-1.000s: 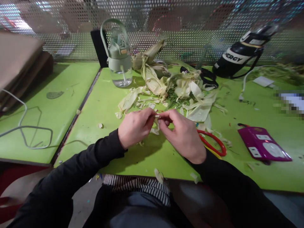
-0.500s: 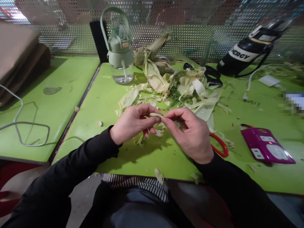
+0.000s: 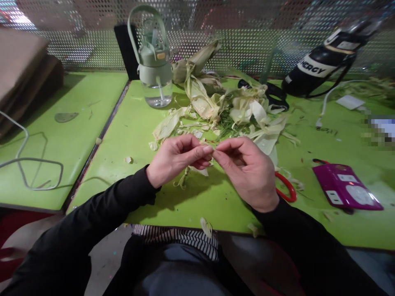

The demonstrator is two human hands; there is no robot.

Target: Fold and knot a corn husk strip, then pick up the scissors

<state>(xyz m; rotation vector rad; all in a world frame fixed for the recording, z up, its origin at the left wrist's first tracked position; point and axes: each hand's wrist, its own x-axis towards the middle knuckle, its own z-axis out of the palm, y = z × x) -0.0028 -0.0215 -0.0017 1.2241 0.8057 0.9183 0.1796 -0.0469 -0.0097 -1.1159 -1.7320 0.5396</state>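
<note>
My left hand (image 3: 175,158) and my right hand (image 3: 247,170) meet above the green table (image 3: 200,197), fingertips pinched together on a thin pale strip of corn husk (image 3: 197,168). Frayed ends of the strip hang below my left fingers. Just behind my hands lies a pile of corn husks (image 3: 222,111) with green shreds among them. Red-handled scissors (image 3: 286,189) lie on the table, partly hidden under my right hand.
A pale green water bottle (image 3: 152,61) stands at the back by the perforated metal screen. A magenta power strip (image 3: 345,191) lies at the right. A black bag (image 3: 321,65) and white cable (image 3: 327,98) sit at the back right. A grey cable (image 3: 31,164) loops on the left table.
My hands stayed together on the husk strip and worked it between the fingertips; the strip's frayed end now hangs below my left hand. The view shifted slightly.
</note>
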